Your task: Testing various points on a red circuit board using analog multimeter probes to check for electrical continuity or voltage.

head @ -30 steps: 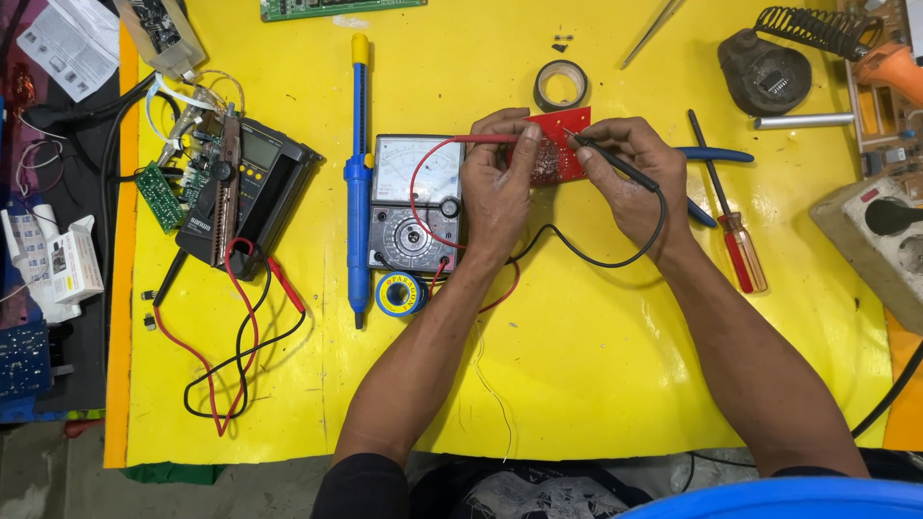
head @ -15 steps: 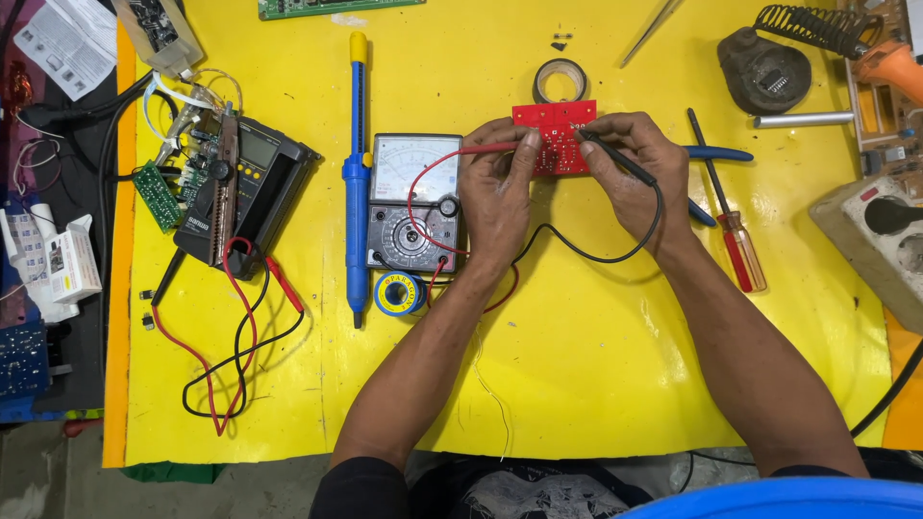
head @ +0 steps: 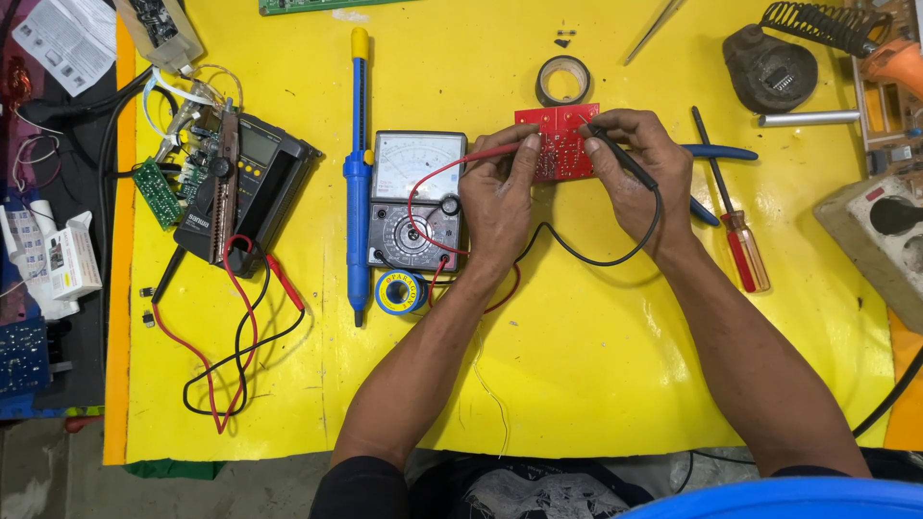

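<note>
While the red circuit board (head: pixel 558 142) was kept just above the analog multimeter (head: pixel 416 200) as a second earlier, the red probe (head: pixel 500 152) was pinched by the left hand (head: pixel 500 197) and the black probe (head: pixel 625 161) by the right hand (head: pixel 639 178), both tips barely shifted, so probing was judged ongoing.

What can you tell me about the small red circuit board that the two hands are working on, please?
The red circuit board is a small rectangle lying flat on the yellow table cover, just below a roll of tape. The left hand presses a red probe to it; the right hand presses a black probe.
</note>
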